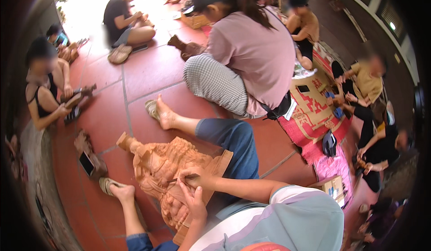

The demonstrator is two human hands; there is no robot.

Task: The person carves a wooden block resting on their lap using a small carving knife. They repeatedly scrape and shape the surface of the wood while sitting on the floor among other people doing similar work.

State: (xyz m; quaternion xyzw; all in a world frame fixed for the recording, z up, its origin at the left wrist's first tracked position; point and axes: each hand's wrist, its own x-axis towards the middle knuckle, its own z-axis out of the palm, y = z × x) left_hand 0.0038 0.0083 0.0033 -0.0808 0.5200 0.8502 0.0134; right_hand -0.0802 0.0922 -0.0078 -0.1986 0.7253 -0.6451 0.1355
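Red-tiled floor (pixel 148 67), several seated people at similar work around its edges.

Item 1, your right hand (pixel 200 178): fingers curled shut around a thin carving tool (pixel 184 177), its tip laid against the carving.

Item 2, your left hand (pixel 194 201): fingers extended and only partly bent, pressed flat to the figure just below the tool; whether it grips anything you cannot tell.

Item 3, carved wooden figure (pixel 157 170): pale orange, lying tilted across your lap between your legs, its base board (pixel 220 165) toward your right knee. Judged stiff, fairly heavy, with fine raised detail likely to chip. Take hold at the base board or the thick body, not the ornament.

Item 4, your feet in sandals (pixel 153 109), one each side of the figure; these hem in any turning of the piece.

Item 5, phone (pixel 86 163) on a dark wooden block, near your left foot.

Item 6, person in pink top (pixel 260 53), seated close ahead, back turned, limiting room forward.

Item 7, patterned red mat (pixel 314 112) to the right, with a small cardboard box (pixel 333 188) near your right elbow.
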